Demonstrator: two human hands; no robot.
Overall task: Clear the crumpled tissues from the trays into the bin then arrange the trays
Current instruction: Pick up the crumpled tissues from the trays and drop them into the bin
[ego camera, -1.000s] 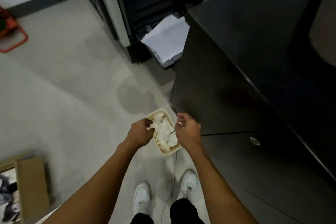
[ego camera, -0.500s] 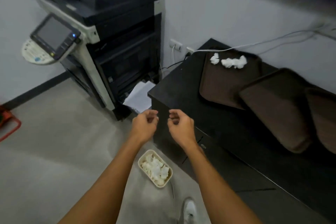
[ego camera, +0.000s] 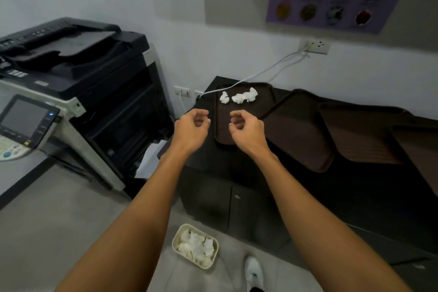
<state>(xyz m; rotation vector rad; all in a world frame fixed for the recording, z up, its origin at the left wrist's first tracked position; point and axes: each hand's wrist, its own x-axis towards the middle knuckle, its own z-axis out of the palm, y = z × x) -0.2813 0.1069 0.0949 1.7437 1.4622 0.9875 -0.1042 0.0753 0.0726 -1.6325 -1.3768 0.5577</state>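
Several brown trays lie overlapping on a black cabinet [ego camera: 237,168]. The leftmost tray [ego camera: 225,130] holds two crumpled white tissues at its far end, a small tissue [ego camera: 224,97] and a larger tissue [ego camera: 245,96]. A second tray [ego camera: 296,130] leans over its right side. My left hand [ego camera: 192,130] hovers over the cabinet's left corner, fingers loosely curled and empty. My right hand [ego camera: 246,131] hangs above the first tray's near end, also curled and holding nothing. On the floor by the cabinet stands a small cream bin [ego camera: 175,242] full of white tissues.
A large office printer [ego camera: 78,92] stands to the left of the cabinet. A white cable [ego camera: 263,73] runs from a wall socket across the first tray's far edge. More trays [ego camera: 360,135] lie at the right. My white shoe [ego camera: 253,272] is beside the bin.
Both hands rose from the bin on the floor to above the cabinet and first tray. The view tilted up from the floor to the trays and wall.
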